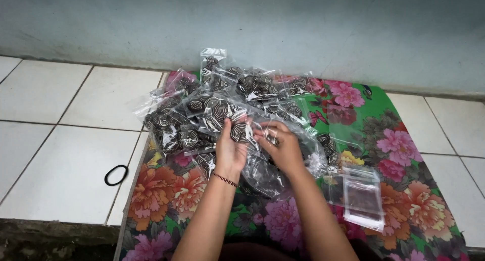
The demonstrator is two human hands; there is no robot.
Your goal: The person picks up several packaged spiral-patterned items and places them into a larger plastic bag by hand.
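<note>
Centre of the frame: left hand [231,151] raised, fingers curled, its grip closed on a dark spiral disc [239,132] striped in pale rings; a thin beaded bracelet [225,179] sits on that wrist; right hand [282,146] just beside it, fingers pinched on the mouth of a clear plastic bag [262,172] that hangs crumpled below both hands; the disc sits at the bag's opening, though whether it is already inside the film is hard to tell through the glare

Behind the hands, upper centre: a heap of filled clear packets [222,97], each holding more of the same spiral discs, spread from centre left across to centre right; one packet stands up at the top of the heap, near the wall

Lower right: a small stack of flat empty bags [362,196] lying on the cloth, well apart from the hands

All of this rests on a floral cloth [414,155], green with pink and orange blooms, laid over a white tiled floor [60,140]; on the tiles at lower left, a black elastic band [116,175] lies alone; a grey-blue wall [303,29] fills the top of the frame
</note>
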